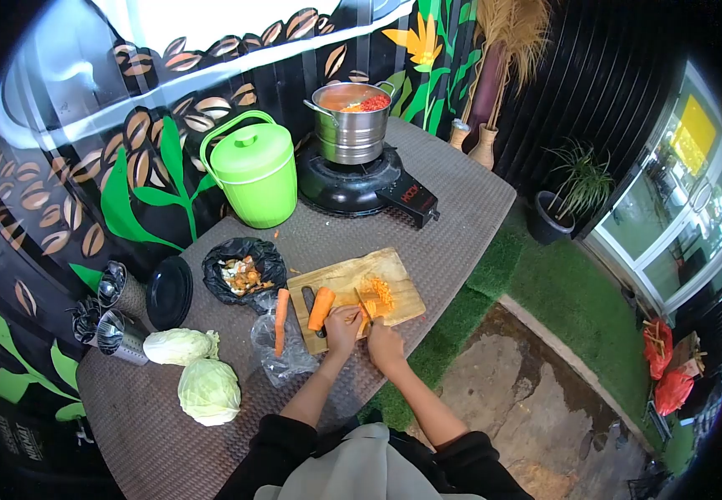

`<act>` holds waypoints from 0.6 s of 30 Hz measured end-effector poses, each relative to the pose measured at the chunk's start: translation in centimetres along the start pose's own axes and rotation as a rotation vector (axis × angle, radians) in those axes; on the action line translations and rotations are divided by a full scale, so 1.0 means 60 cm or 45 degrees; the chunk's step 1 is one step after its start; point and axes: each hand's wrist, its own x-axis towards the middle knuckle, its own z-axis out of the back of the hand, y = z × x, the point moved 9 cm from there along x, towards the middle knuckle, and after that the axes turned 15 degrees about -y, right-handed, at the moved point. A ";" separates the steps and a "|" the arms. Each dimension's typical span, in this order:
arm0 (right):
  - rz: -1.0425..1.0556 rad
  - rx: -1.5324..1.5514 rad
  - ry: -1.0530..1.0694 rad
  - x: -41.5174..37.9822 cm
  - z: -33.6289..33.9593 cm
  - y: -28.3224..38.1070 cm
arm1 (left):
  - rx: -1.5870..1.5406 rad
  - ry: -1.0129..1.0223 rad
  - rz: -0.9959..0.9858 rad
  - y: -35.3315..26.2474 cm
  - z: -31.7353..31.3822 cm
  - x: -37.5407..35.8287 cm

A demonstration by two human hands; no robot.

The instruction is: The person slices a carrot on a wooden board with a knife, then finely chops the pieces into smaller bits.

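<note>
My left hand (343,327) is closed, fingertips pressed down on orange carrot pieces at the near edge of the wooden cutting board (407,287). My right hand (387,346) is wrapped around a knife, its handle mostly hidden by the fingers. The knife's blade (367,297) points away from me, beside a pile of finely cut carrot (380,292). Left of my left hand lies a thick peeled carrot (321,308) on the board. Another carrot (281,322), long and thin, rests off the board on a clear plastic bag (294,358).
A black bag of peelings (244,268) sits left of the board. Two cabbages (209,392), cutlery holders (123,337) and black plates (169,292) stand farther left. Behind are a green lidded bucket (257,171) and a gas stove (348,187) bearing a steel pot (351,133) with red contents.
</note>
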 end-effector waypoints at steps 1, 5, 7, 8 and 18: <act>-0.031 0.016 -0.006 -0.003 -0.002 -0.001 | 0.000 0.006 0.002 -0.010 0.004 0.001; -0.056 0.032 -0.013 -0.003 -0.015 -0.002 | 0.066 0.032 -0.024 -0.019 0.006 0.007; -0.081 0.012 0.000 0.004 -0.015 -0.003 | 0.063 0.032 -0.048 -0.032 0.006 0.006; -0.077 0.011 -0.004 0.015 -0.009 -0.005 | 0.003 0.024 0.017 -0.033 0.007 0.007; 0.019 0.027 0.028 0.002 0.006 0.003 | -0.015 0.032 0.070 -0.019 0.006 0.001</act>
